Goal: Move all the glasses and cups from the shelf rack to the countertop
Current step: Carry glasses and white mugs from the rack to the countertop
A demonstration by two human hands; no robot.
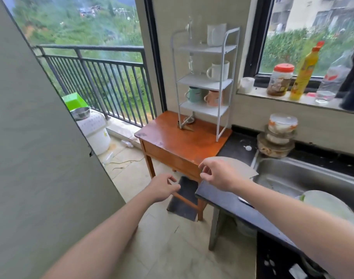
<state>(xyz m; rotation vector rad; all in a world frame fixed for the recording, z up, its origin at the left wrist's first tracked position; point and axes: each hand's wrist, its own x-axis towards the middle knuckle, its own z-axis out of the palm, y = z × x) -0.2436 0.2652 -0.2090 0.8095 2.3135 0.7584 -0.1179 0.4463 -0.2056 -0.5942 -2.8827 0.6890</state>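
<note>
A white three-tier shelf rack (231, 63) stands on a small wooden table (172, 137) against the wall. Its top tier carries a clear glass (190, 29) and a white cup (216, 34). On the middle tier are another clear glass (191, 64) and a white mug (218, 71). A green mug (193, 94) and a pink mug (213, 98) sit on the bottom tier. The dark countertop (238, 147) lies right of the table. My left hand (163, 187) and my right hand (216, 174) hover low in front of the table, fingers loosely apart, holding nothing.
A steel sink (296, 178) with a white plate (329, 206) sits at the right, stacked lidded bowls (276, 135) behind it. The window sill holds a jar (280, 80), a yellow bottle (305, 73) and a clear bottle (331, 83). A balcony with railing (95, 77) opens at left.
</note>
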